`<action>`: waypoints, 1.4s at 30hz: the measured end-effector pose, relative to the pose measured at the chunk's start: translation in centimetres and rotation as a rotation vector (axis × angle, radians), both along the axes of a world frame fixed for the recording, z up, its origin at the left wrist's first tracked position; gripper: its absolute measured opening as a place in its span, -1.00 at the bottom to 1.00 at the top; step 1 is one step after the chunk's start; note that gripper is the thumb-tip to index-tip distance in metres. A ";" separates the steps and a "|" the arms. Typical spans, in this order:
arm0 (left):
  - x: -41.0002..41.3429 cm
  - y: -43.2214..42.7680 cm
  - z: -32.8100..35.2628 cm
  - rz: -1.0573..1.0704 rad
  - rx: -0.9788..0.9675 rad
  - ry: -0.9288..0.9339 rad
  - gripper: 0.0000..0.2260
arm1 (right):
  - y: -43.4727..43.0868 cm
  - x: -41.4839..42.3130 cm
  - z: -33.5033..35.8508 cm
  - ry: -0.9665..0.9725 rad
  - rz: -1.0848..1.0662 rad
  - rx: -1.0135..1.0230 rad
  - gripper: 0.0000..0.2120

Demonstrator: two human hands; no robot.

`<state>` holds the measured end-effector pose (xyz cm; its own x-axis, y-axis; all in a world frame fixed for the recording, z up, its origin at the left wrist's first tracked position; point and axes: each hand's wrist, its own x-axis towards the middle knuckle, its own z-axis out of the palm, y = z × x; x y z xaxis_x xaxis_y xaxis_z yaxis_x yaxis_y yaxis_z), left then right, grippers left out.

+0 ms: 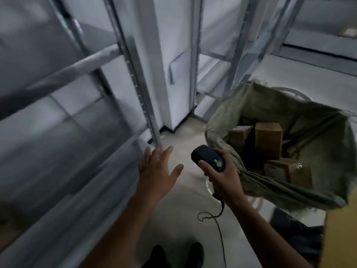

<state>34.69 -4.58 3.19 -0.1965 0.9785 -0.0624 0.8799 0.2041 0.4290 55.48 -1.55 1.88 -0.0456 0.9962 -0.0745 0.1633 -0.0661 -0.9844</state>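
**Scanner in one hand, other hand spread toward the rack**

The scanner [209, 158] is sitting just right of the frame's centre. It is a dark, rounded handheld unit with a small patch glowing green on its top face. A thin black cable [218, 223] is trailing from its lower end and curling down toward the bottom of the frame.

The right hand [222, 178] is gripping the scanner's handle, with fingers wrapping round it and the thumb lying along its near side. The forearm is coming up from the lower right.

The left hand [156, 171] is reaching up from the bottom centre. It is holding nothing: its fingers [166, 153] are straight and spread, thumb out to the right, and its tips are pointing at the foot of the grey metal shelf rack [133, 74] filling the left of the frame.

At right, a green sack [270, 105] is standing open, with brown cardboard boxes [268, 140] lying inside. Dark shoes [195, 254] are showing at the bottom edge.
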 end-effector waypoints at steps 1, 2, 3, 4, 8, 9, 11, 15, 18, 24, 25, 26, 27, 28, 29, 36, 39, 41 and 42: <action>-1.1 -1.3 0.4 0.047 0.006 -0.004 -0.37 | -0.3 -1.2 0.1 0.000 0.031 0.001 -0.43; -2.2 -2.6 0.8 0.090 0.014 -0.003 -0.37 | -0.7 -2.5 0.2 -0.005 0.067 0.009 -0.47; -3.3 -3.9 1.2 0.133 0.023 -0.003 -0.36 | -1.2 -3.8 0.5 -0.014 0.109 0.024 -0.51; -4.5 -5.3 1.4 0.174 0.031 -0.005 -0.36 | -1.7 -5.2 0.7 -0.025 0.151 0.041 -0.53; -8.9 -11.3 2.1 0.310 0.074 0.007 -0.34 | -4.6 -10.4 2.2 -0.026 0.298 0.095 -0.53; -9.9 -12.9 2.4 0.336 0.081 0.014 -0.34 | -5.5 -11.7 2.7 -0.020 0.335 0.114 -0.54; -11.7 -16.4 3.2 0.379 0.098 0.014 -0.31 | -7.8 -14.2 3.6 -0.017 0.400 0.151 -0.55; -15.0 -24.4 4.4 0.458 0.138 0.046 -0.25 | -13.3 -19.1 4.6 -0.018 0.476 0.189 -0.54; -18.0 -30.8 4.7 0.543 0.156 0.068 -0.36 | -18.1 -22.6 4.7 -0.003 0.530 0.210 -0.55; -22.7 -43.1 4.8 0.713 0.179 0.089 -0.36 | -27.1 -29.4 5.9 0.053 0.689 0.227 -0.41; -23.4 -44.9 4.9 0.735 0.188 0.092 -0.36 | -28.5 -30.5 6.0 0.064 0.718 0.215 -0.34; -24.0 -46.7 4.9 0.759 0.194 0.093 -0.35 | -29.8 -31.6 6.1 0.078 0.755 0.208 -0.33; -24.6 -48.1 5.0 0.785 0.197 0.089 -0.35 | -31.0 -32.5 6.1 0.088 0.793 0.204 -0.33; -25.2 -49.6 5.0 0.820 0.199 0.082 -0.35 | -32.3 -33.6 6.1 0.091 0.837 0.201 -0.34; -25.7 -51.0 5.1 0.854 0.202 0.078 -0.34 | -33.6 -34.6 6.1 0.089 0.879 0.202 -0.33; -30.4 -59.1 4.8 1.064 0.170 0.117 -0.22 | -40.2 -43.1 5.1 0.070 1.088 0.173 -0.39; -33.1 -61.7 4.9 1.130 0.153 0.124 -0.29 | -42.3 -47.0 4.4 0.078 1.135 0.153 -0.38; -34.9 -63.1 5.2 1.167 0.144 0.129 -0.23 | -43.4 -49.6 4.3 0.094 1.171 0.150 -0.38; -35.8 -63.7 5.3 1.188 0.145 0.141 -0.20 | -43.9 -50.9 4.3 0.095 1.194 0.153 -0.40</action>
<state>-1.12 -68.27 8.45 -0.9758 0.1781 0.1272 0.2160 0.8765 0.4303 4.55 -45.48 6.19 -0.9425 0.3205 0.0945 -0.0317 0.1957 -0.9802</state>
